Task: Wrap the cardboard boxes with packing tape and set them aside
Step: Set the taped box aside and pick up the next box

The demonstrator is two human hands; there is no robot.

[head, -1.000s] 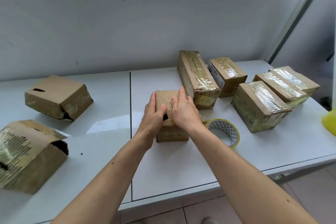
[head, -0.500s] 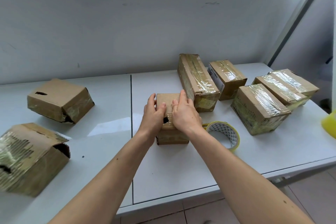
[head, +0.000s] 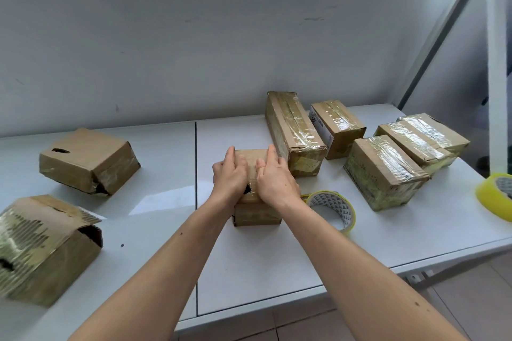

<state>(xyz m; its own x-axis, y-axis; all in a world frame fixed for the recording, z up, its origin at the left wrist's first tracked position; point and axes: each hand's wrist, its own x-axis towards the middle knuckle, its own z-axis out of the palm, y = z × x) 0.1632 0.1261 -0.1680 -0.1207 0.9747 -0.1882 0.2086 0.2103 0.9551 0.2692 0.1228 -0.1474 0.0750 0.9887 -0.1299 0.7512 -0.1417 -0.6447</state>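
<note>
No text can be read with certainty. A white label (head: 318,126) with dark print stands on the left side face of the small taped box (head: 336,127), just right of the long taped box (head: 293,130), but its characters are too small to read. The box (head: 382,171) further right carries faint greenish print on its front face, also not readable.

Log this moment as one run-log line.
left hand: flat on small box | right hand: flat on it | tape roll: on table, beside box
</note>
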